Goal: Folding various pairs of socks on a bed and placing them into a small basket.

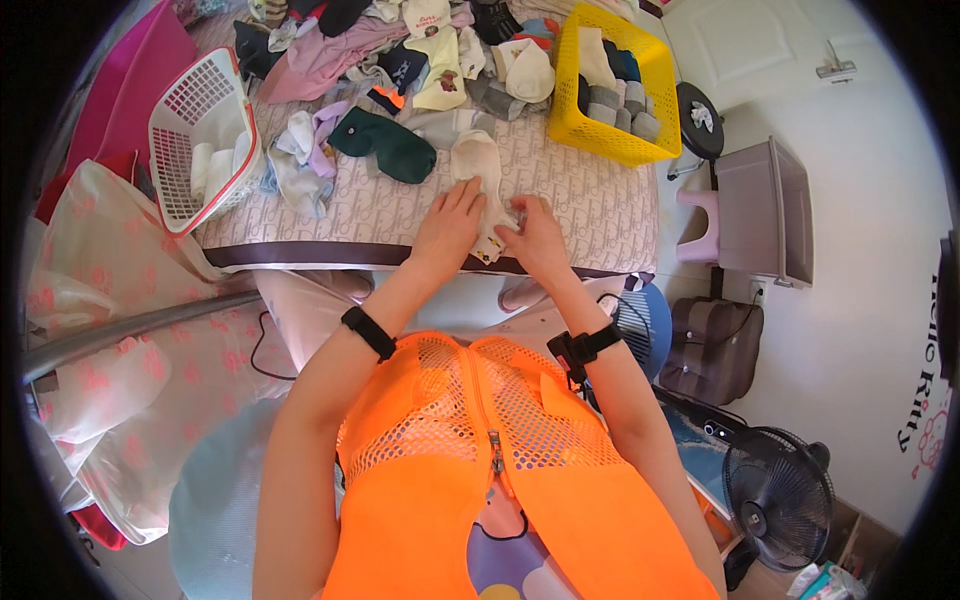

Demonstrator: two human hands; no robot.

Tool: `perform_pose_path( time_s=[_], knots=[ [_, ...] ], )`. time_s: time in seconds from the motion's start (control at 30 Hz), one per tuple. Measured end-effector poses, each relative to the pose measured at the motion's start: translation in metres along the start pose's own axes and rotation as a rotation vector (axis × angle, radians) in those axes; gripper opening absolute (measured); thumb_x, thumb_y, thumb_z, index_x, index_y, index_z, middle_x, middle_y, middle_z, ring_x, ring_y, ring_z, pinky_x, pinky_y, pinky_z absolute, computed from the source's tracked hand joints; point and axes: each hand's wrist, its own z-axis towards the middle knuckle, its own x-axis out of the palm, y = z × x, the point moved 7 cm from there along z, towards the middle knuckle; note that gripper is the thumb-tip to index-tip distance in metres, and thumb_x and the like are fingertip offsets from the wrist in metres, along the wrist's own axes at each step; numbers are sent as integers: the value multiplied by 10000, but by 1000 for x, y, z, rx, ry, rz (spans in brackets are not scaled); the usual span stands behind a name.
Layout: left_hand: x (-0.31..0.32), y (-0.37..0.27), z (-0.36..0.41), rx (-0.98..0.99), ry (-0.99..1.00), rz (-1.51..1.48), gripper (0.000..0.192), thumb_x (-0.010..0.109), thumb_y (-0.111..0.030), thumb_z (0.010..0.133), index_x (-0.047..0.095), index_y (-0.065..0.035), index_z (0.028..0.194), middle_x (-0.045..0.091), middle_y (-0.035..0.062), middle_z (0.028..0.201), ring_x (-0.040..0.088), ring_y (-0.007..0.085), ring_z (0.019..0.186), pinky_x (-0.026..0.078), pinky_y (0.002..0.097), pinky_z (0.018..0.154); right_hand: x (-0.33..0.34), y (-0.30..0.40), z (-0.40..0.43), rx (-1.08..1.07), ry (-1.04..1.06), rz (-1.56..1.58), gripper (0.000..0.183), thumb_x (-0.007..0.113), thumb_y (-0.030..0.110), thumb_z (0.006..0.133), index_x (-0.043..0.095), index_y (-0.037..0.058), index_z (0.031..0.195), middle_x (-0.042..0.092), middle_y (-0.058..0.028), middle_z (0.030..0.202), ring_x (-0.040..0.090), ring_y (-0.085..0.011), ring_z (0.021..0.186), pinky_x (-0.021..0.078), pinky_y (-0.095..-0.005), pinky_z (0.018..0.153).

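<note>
A white sock with a patterned cuff lies lengthwise near the bed's front edge. Flat fingers of my left hand rest on its left side. My right hand pinches the cloth at the sock's right side, near the cuff, between thumb and forefinger. Just beyond my left hand is a dark green sock, with a grey-and-white sock behind it. Pale blue and lilac socks lie further left.
A white plastic basket with rolled white socks stands at left, a yellow plastic basket of rolled socks at right. Mixed socks are heaped at the back. A black fan stands at lower right.
</note>
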Motion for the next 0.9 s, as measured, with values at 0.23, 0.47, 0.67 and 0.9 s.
perform_pose_path(
  time_s=[0.23, 0.47, 0.67, 0.9],
  knots=[
    [-2, 14, 4, 2, 69, 183, 582, 631, -168, 798, 448, 24, 1316, 326, 175, 1476, 282, 315, 1388, 301, 438, 1090, 15, -22, 4, 40, 119, 147, 363, 706, 184, 738, 599, 6, 1036, 665, -172, 941, 640, -326, 891, 496, -391, 795],
    [-23, 6, 10, 3, -92, -194, 350, 611, -114, 812, 596, -3, 1143, 535, 136, 1281, 452, 330, 1239, 408, 422, 988, 20, -32, 5, 132, 159, 222, 382, 734, 223, 715, 619, 4, 1007, 672, -168, 959, 648, -308, 893, 500, -376, 788],
    [-22, 11, 21, -72, 54, 229, 220, 608, -72, 795, 659, -38, 1006, 592, 112, 1143, 544, 330, 1084, 467, 383, 900, 18, -42, 7, 174, 200, 280, 416, 762, 233, 690, 621, 4, 1007, 667, -152, 940, 642, -298, 884, 497, -366, 785],
    [12, -4, 36, 147, 32, 121, 478, 646, -217, 827, 538, -91, 1276, 419, 119, 1427, 338, 324, 1349, 294, 498, 1085, 15, -39, 4, 103, 190, 210, 468, 786, 241, 662, 613, 10, 1031, 661, -156, 968, 633, -302, 902, 494, -373, 788]
  ],
)
